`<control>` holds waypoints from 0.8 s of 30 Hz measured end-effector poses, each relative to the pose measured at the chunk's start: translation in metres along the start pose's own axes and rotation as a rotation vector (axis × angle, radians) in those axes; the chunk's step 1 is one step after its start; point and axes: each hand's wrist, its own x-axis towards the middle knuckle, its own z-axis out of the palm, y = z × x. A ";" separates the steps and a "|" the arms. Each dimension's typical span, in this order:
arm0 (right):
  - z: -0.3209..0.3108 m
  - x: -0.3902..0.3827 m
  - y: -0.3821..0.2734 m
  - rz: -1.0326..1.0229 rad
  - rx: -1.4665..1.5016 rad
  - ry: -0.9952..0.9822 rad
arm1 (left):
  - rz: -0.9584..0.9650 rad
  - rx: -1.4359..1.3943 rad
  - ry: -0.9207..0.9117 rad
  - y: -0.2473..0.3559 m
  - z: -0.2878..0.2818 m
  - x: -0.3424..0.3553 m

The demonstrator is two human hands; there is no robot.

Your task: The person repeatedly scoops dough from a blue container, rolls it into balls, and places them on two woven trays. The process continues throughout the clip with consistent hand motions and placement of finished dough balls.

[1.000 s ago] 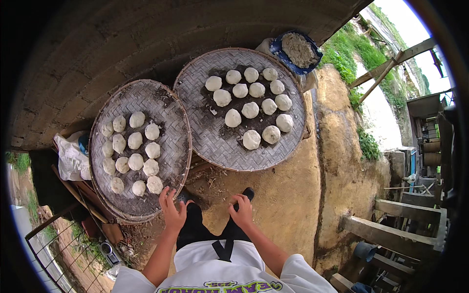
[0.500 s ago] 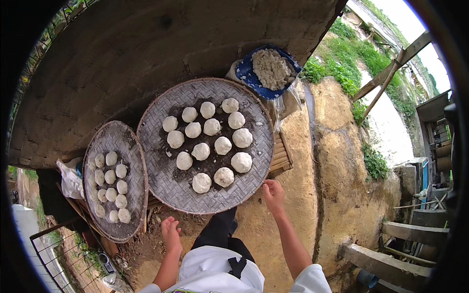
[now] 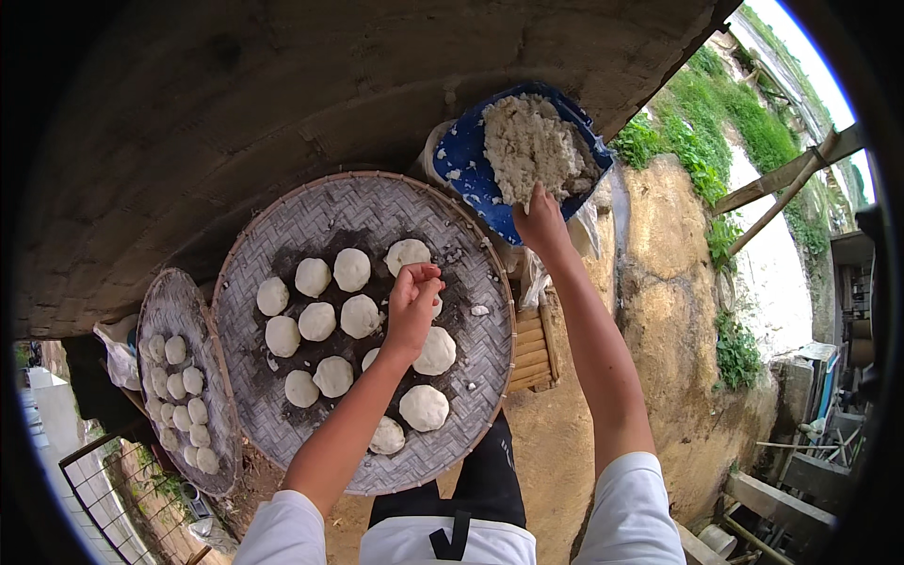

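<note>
A round woven tray [image 3: 282,235] in front of me carries several white dough balls [image 3: 317,321] on a dark damp patch. My left hand [image 3: 414,299] hovers over the tray's right half, fingers curled, nothing seen in it. My right hand [image 3: 540,218] reaches forward into a blue basin [image 3: 468,165] of crumbly white dough [image 3: 533,143], its fingers pressed into the mass at the near rim. A second woven tray [image 3: 168,311] with several dough balls lies at the left.
A rough concrete wall [image 3: 282,85] rises behind the trays. A small wooden slatted crate [image 3: 533,348] sits under the big tray's right edge. Bare earth bank [image 3: 669,311] and grass lie to the right; a wire fence [image 3: 104,490] is at lower left.
Both arms have stretched forward: my right hand went from the tray's near edge up into the blue basin, my left hand rose over the tray. The view has shifted right and closer.
</note>
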 end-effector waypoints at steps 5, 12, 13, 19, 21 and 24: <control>0.072 0.053 0.036 0.241 -0.406 0.134 | -0.018 0.060 0.077 -0.023 0.037 0.093; 0.046 0.040 0.044 -0.073 -0.343 -0.264 | 0.099 0.309 0.132 -0.055 0.103 0.180; 0.035 0.042 0.045 -0.116 -0.280 -0.327 | 0.117 0.352 0.154 -0.058 0.112 0.185; 0.025 0.058 0.039 -0.290 -0.375 -0.130 | 0.244 0.225 0.348 -0.065 0.132 0.197; 0.033 0.053 0.035 -0.384 -0.527 -0.096 | 0.159 0.152 0.364 -0.065 0.134 0.194; 0.031 0.046 0.041 -0.354 -0.488 -0.472 | 0.240 0.177 0.332 -0.064 0.139 0.188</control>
